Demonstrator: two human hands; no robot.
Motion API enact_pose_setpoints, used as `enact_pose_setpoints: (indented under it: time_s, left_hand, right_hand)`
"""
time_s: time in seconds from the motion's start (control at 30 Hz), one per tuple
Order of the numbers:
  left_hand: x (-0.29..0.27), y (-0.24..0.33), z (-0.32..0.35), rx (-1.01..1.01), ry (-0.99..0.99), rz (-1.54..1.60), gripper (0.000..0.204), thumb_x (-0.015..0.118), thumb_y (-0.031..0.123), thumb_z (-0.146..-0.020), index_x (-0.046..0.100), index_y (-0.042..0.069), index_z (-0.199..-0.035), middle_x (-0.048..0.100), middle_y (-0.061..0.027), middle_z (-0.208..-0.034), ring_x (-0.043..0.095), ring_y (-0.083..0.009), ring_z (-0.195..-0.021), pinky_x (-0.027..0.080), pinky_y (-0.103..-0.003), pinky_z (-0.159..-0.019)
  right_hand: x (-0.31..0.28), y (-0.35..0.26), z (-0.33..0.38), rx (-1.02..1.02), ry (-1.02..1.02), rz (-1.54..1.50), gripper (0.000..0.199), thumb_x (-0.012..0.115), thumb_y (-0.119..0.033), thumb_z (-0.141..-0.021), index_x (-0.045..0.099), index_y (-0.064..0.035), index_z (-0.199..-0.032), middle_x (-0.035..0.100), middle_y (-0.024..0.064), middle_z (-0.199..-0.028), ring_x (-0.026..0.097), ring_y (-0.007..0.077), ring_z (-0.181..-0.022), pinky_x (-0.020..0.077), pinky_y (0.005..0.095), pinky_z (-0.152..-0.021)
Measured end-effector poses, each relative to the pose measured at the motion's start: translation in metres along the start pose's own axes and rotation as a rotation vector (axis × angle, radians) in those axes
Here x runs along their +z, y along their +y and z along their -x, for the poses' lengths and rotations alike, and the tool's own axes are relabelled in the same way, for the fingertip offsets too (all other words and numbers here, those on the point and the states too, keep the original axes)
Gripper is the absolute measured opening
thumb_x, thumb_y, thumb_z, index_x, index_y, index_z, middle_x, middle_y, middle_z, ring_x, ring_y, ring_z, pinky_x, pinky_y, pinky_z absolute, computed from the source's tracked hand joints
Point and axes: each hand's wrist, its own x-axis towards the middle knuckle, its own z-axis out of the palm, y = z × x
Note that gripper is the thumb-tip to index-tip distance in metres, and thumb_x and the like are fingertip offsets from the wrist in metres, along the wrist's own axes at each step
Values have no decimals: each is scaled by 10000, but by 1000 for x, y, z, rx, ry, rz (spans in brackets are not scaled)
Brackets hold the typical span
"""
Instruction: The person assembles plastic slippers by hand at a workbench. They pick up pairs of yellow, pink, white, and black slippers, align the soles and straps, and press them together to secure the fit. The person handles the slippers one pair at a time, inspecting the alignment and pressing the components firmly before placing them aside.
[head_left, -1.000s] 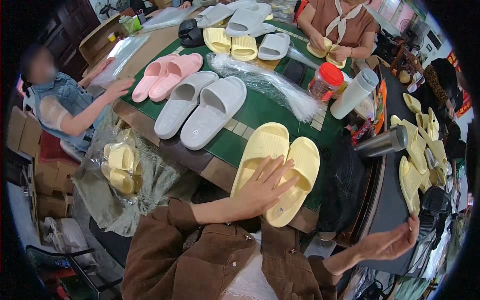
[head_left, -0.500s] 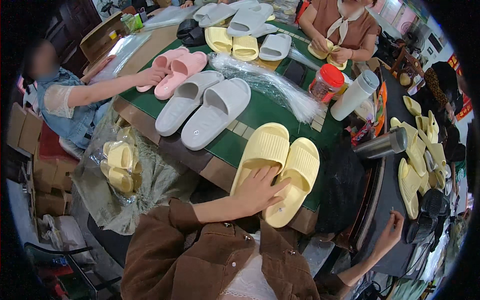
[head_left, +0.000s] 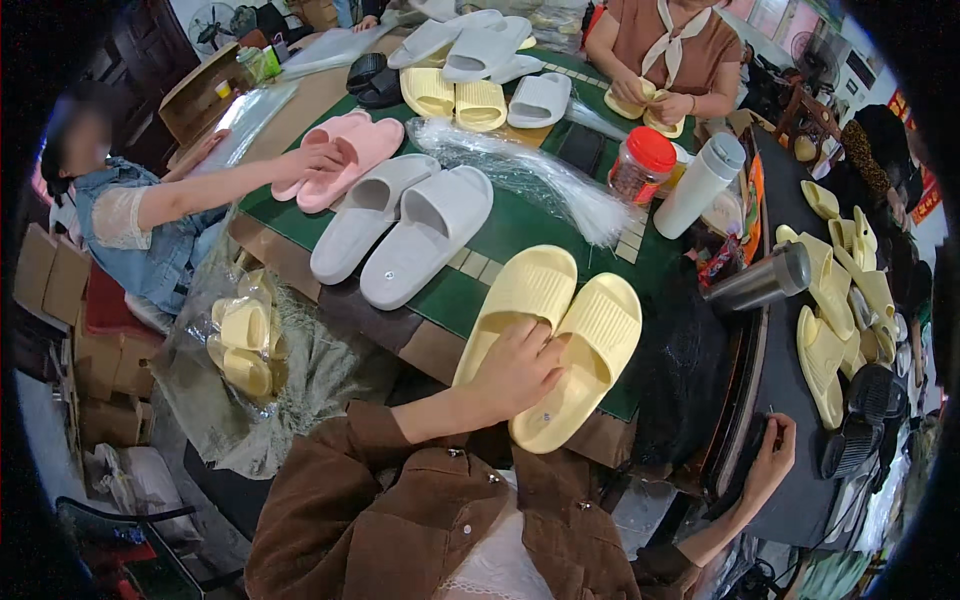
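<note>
On the green-topped table (head_left: 440,315), the pair of yellow slippers (head_left: 603,318) is already matched side by side, toes pointing away, but bare, with no wrapping or fastening visible on it; the left hand (head_left: 520,370) lies over the pair, curled fingers at the left slipper's foot opening and near the right one's inner edge, whether pinching I cannot tell; the right hand (head_left: 770,452), bent and well apart from them, perhaps holds a thin sliver (head_left: 771,409), too small to identify

Yellow slippers (head_left: 588,345) side by side
</note>
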Motion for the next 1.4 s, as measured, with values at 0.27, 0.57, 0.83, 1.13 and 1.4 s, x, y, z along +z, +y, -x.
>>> enact_pose_setpoints:
  time_s: [0.27, 0.57, 0.83, 1.13, 1.4]
  left_hand:
    - [-71, -27, -32, -35, 263, -87, 225, 632, 89, -796, 624, 14, -1008, 551, -142, -921, 514, -326, -868, 444, -415, -760]
    - [-140, -165, -30, -312, 398, -508, 116, 614, 97, -837, 641, 12, -912, 596, -170, -948, 534, -359, -940, 443, -443, -831]
    - [-132, -217, 16, -345, 412, -214, 270, 576, 34, -838, 621, 1, -1102, 503, -234, -1260, 478, -403, -1197, 417, -413, -977]
    - [-88, -111, 5, -302, 167, -700, 724, 728, 341, -766, 423, 243, -1415, 245, -158, -1542, 237, -458, -1389, 158, -708, -1066]
    - [-62, -167, 1, -311, 80, -796, 711, 744, 305, -711, 470, 295, -1366, 246, 11, -1570, 298, -438, -1371, 214, -763, -1005]
  right_hand:
    - [1, 1, 0, 5, -10, 0, 105, 549, -70, -955, 600, 19, -979, 622, 102, -910, 571, 176, -851, 457, 306, -797]
    - [3, -25, 2, 27, 8, -17, 72, 547, -41, -949, 583, 20, -963, 570, 99, -841, 519, 166, -771, 434, 285, -726]
    - [3, -14, -1, -52, 11, -14, 77, 540, -43, -948, 575, 24, -954, 575, 100, -851, 536, 188, -782, 440, 290, -748]
    - [2, -20, -1, -65, 28, 0, 55, 549, -3, -917, 577, 41, -935, 588, 138, -853, 570, 225, -783, 457, 307, -744]
    - [-1, -19, 3, -17, 33, 4, 79, 565, -30, -929, 589, 35, -967, 574, 89, -846, 529, 148, -788, 438, 261, -737]
